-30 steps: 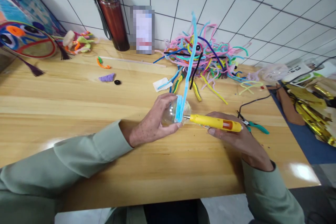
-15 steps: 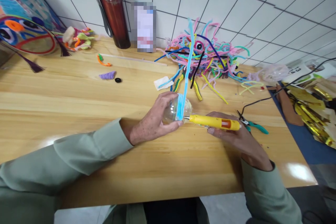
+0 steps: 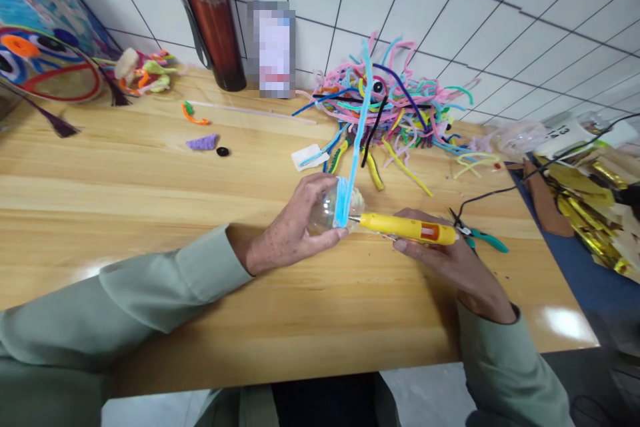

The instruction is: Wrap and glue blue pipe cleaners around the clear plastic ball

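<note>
My left hand [image 3: 295, 230] is closed around a clear plastic bottle [image 3: 324, 211] lying on its side above the table. Light blue pipe cleaner [image 3: 342, 203] is wrapped in bands around the bottle, and its long loose end [image 3: 361, 127] sticks up toward the wall. In my right hand [image 3: 440, 257] is a yellow hot glue gun [image 3: 400, 227], its metal nozzle touching or very close to the blue wrapping. The trigger and most of the gripping fingers are hidden beneath the gun.
Behind the bottle lies a heap of coloured pipe cleaners [image 3: 395, 100]. Teal-handled pliers [image 3: 483, 238] and a black cord [image 3: 493, 195] are at right. A red thermos [image 3: 213, 27] and a blurred phone [image 3: 273, 50] stand by the tiled wall. A purple piece [image 3: 202, 141] and black disc [image 3: 223, 151] lie left.
Both hands keep their hold on the bottle and glue gun, with hardly any movement. The loose blue end has tipped slightly and sits lower than a second ago. The view shifts a little.
</note>
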`<action>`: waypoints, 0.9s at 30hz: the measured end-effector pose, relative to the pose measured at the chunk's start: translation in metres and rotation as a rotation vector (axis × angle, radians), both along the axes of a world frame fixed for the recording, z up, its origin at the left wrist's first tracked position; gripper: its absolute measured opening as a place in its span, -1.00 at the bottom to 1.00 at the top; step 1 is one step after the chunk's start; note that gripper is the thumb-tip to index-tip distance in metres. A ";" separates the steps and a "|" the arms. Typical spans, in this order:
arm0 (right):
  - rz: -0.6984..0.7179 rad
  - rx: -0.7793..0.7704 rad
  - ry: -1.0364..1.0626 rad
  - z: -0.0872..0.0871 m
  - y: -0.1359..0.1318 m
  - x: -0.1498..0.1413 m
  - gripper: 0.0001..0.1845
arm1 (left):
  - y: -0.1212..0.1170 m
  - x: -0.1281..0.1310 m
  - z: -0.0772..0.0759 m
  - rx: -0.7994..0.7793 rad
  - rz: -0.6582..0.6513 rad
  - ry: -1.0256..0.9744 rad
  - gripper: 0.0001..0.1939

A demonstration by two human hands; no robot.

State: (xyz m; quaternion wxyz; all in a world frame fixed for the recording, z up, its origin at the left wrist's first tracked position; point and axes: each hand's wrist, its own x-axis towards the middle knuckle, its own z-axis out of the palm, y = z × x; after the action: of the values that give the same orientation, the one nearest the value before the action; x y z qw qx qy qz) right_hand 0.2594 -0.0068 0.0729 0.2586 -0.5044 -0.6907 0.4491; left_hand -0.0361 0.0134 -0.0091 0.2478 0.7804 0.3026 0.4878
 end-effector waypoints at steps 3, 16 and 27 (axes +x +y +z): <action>0.047 -0.023 -0.008 0.002 0.002 0.002 -0.69 | 0.000 0.000 0.000 0.003 -0.007 -0.002 -0.20; 0.010 0.010 -0.044 0.003 0.001 -0.001 -0.65 | 0.001 0.000 -0.002 -0.030 -0.003 -0.017 -0.21; 0.003 -0.033 -0.046 0.003 -0.001 0.003 -0.58 | 0.001 0.000 -0.001 -0.002 0.005 0.001 -0.21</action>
State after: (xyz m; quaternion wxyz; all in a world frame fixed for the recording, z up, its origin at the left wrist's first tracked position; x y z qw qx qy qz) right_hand 0.2620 -0.0077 0.0757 0.2334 -0.5178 -0.6897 0.4491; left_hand -0.0361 0.0141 -0.0106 0.2471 0.7797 0.3052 0.4877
